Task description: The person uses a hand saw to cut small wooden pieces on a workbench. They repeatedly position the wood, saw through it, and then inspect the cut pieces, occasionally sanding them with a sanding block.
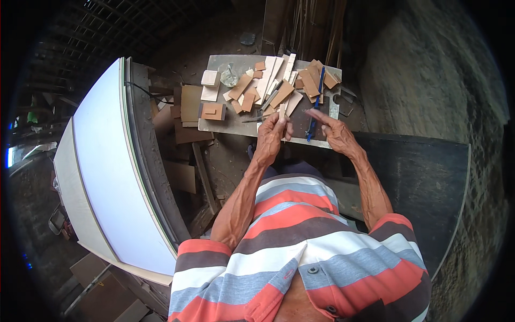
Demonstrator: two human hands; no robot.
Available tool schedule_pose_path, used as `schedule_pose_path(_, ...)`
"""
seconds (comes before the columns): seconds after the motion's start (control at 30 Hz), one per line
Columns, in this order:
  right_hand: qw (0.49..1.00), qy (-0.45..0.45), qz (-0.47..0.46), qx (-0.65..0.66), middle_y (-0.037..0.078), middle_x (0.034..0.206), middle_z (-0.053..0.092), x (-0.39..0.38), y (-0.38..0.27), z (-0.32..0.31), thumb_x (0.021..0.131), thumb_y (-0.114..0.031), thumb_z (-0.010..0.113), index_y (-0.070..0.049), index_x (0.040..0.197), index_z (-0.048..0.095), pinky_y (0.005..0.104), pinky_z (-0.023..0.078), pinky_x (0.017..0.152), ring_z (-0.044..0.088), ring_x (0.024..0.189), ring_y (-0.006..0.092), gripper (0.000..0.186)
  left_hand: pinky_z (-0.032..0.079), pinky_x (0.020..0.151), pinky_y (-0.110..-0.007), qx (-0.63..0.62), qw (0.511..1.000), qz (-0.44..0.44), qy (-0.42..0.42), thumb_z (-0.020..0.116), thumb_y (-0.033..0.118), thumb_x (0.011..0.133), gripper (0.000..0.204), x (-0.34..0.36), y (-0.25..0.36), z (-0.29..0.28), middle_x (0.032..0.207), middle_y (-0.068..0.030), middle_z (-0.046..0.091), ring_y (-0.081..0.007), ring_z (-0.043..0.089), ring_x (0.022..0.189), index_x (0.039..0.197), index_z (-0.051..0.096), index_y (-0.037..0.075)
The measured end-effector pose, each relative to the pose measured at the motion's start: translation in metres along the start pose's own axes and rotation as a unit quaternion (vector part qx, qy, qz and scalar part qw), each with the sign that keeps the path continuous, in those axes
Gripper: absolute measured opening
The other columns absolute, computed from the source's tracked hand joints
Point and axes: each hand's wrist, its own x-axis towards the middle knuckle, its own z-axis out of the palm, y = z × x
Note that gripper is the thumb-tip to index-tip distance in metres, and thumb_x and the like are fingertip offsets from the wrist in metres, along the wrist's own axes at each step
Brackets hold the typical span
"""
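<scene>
My left hand is closed around a small light wooden piece, pinched upright between thumb and fingers above the near edge of the work board. To its right, my right hand is held with its fingers stretched towards the left, and I see nothing in it. Close by its fingertips lies a long, narrow blue tool, whose kind I cannot make out. Just beyond my left hand, flat brown wood pieces and pale strips lie in a loose heap.
A clear cup with something pale inside stands on the board's left part, near small stacked blocks. A large white panel rises at my left. On the right are a dark bench top and a rough wall.
</scene>
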Motion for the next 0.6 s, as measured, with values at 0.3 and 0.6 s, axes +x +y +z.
schedule_pose_path(0.3,0.886,0.113,0.120,0.434,-0.009,0.064,0.044,0.021,-0.015,0.066,0.088,-0.024,0.067,-0.005,0.093,0.063,0.0177,0.025,0.042,0.033,0.049,-0.0009,0.020,0.043,0.103,-0.038,-0.060,0.987,0.122,0.083,0.040,0.011,0.101,0.028,0.014,-0.001,0.016,0.128,-0.0221,0.056,-0.0279,0.056,0.120,0.124,0.036,-0.002)
schedule_pose_path(0.6,0.993,0.048,0.018,0.102,-0.006,0.065,0.049,0.038,0.003,0.034,0.086,-0.020,0.067,-0.002,0.080,0.064,0.0247,0.032,0.052,0.040,0.059,0.0045,0.019,0.054,0.066,-0.027,0.140,0.988,-0.046,0.041,0.057,0.016,0.095,0.019,-0.002,0.022,-0.021,0.088,-0.0077,0.070,-0.0141,0.067,0.073,0.100,0.065,0.000)
